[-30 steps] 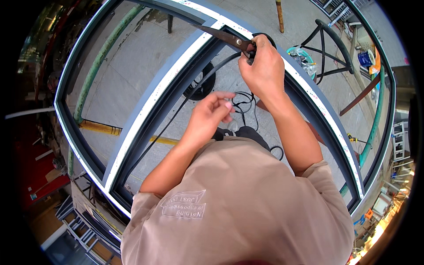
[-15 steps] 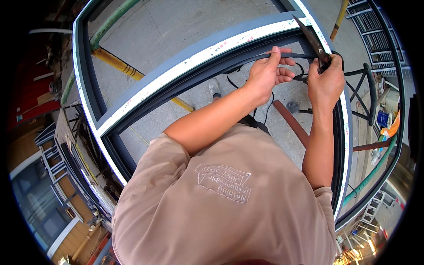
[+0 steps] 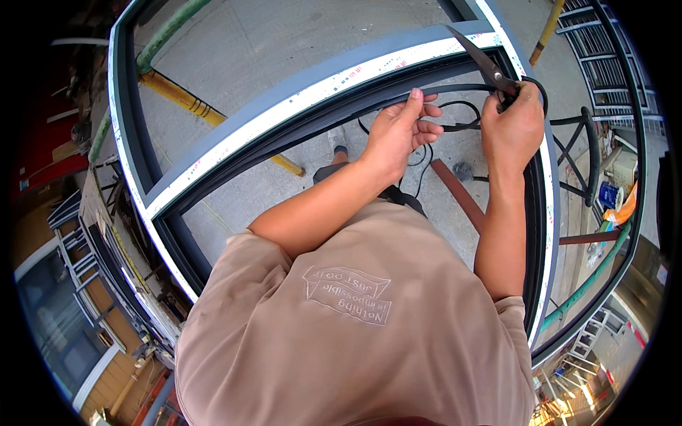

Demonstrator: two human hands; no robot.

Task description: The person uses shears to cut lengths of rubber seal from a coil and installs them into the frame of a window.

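Beyond a tan T-shirt, the left hand pinches a slim black strip in a narrow grip; the right hand wraps dark scissors. The strip spans both hands over a gray-and-white frame, above a yellow pole.

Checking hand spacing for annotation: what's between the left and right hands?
In the head view, a black strip spans the gap from the left hand to the scissors in the right hand; below it in the picture, a black loop shows.
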